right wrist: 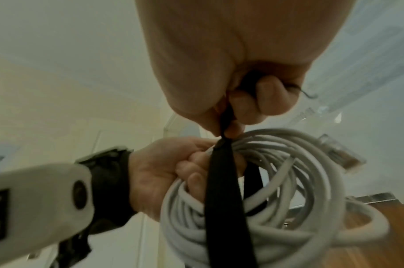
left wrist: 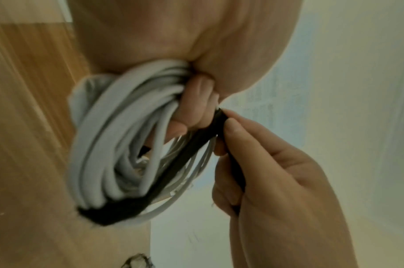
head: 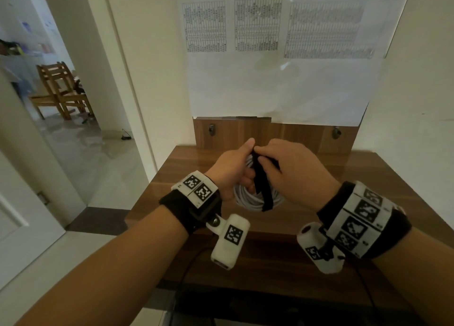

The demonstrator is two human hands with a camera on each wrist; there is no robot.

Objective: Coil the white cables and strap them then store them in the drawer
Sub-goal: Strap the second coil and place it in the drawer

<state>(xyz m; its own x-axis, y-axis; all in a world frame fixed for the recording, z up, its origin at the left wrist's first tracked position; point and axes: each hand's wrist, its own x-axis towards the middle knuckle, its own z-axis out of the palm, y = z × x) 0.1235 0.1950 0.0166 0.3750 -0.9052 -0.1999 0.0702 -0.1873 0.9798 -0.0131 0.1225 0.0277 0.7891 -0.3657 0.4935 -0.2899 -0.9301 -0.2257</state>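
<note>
Above the middle of the bench (head: 172, 176), the coil of white cable (head: 248, 198) hangs in your grip, a black strap (head: 261, 185) draped over it from top to bottom. Your left hand (head: 231, 171) is curled round the upper left part of the coil, fingers hooked through the loops and thumb up beside the strap's top end. Your right hand (head: 290, 171) pinches that top end between thumb and fingertips, right against the left thumb, and the right wrist view shows the strap running down from the pinch across the front of the loops.

By my reading you are partway through strapping: the strap lies over the bundle but does not look fastened yet. The coil is loose; in the left wrist view several thinner loops (left wrist: 196, 174) stand away from the thicker bunch. If you pull the strap tight before gathering them, they may end up outside the wrap and spring free. Ease the left hand's grip too soon and the whole coil could unwind, since only those fingers hold its shape. A clear plug (right wrist: 340, 152) sticks out at the far side and could snag later. No drawer is visible from here.
</note>
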